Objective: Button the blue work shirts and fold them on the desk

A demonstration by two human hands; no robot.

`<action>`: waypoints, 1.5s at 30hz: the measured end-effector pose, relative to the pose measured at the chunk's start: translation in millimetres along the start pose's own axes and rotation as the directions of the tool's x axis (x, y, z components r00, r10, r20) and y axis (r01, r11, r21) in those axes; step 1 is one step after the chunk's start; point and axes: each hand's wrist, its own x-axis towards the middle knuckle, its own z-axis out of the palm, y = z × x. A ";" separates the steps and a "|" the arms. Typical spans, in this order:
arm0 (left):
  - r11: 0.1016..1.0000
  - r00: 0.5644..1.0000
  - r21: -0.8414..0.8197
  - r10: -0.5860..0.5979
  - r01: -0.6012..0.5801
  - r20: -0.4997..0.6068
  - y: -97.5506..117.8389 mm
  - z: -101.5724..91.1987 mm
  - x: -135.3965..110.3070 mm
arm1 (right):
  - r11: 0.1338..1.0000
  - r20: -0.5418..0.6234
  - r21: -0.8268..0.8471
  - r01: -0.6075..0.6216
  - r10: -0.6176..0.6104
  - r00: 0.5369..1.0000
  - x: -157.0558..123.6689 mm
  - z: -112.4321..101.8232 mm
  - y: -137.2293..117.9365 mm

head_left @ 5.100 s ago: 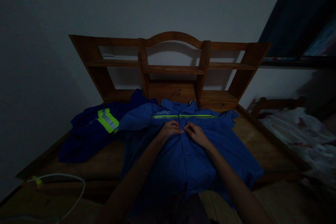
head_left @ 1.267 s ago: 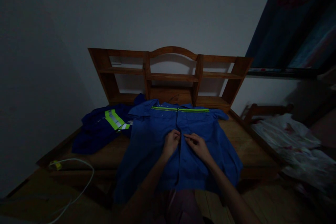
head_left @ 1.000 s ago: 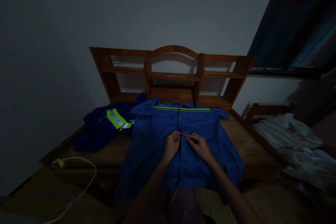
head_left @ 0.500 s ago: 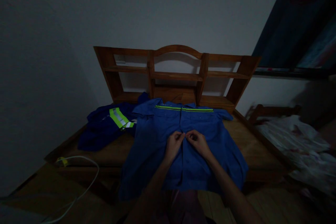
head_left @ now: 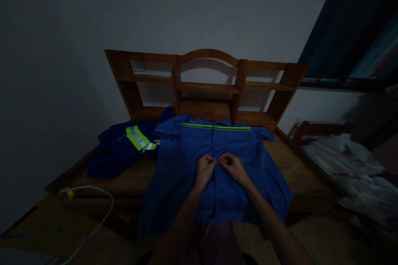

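Blue work shirt (head_left: 186, 165) lies flat at frame centre on the wooden bed (head_left: 298, 161); left hand (head_left: 203, 167) and right hand (head_left: 234, 165) pinch its front placket together, fingers closed on cloth.

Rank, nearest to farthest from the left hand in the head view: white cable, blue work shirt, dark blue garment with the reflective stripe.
1. blue work shirt, under the left hand, touched.
2. dark blue garment, left of it.
3. white cable, far left, nearer the camera.
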 end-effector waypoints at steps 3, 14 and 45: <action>0.999 0.999 -0.038 -0.018 0.016 -0.028 0.1 0.5 0.6 | 1.000 -0.003 0.001 0.006 -0.006 1.000 -0.2 0.1 -0.8; 0.980 0.994 -0.170 -0.102 0.105 0.029 12.8 -0.1 -2.8 | 1.000 -0.014 -0.007 -0.011 0.011 1.000 -4.0 -4.1 -11.6; 0.991 0.999 0.127 0.045 -0.042 -0.018 10.1 7.0 -6.2 | 0.999 0.044 -0.024 -0.039 0.040 0.998 -2.9 -3.5 -6.2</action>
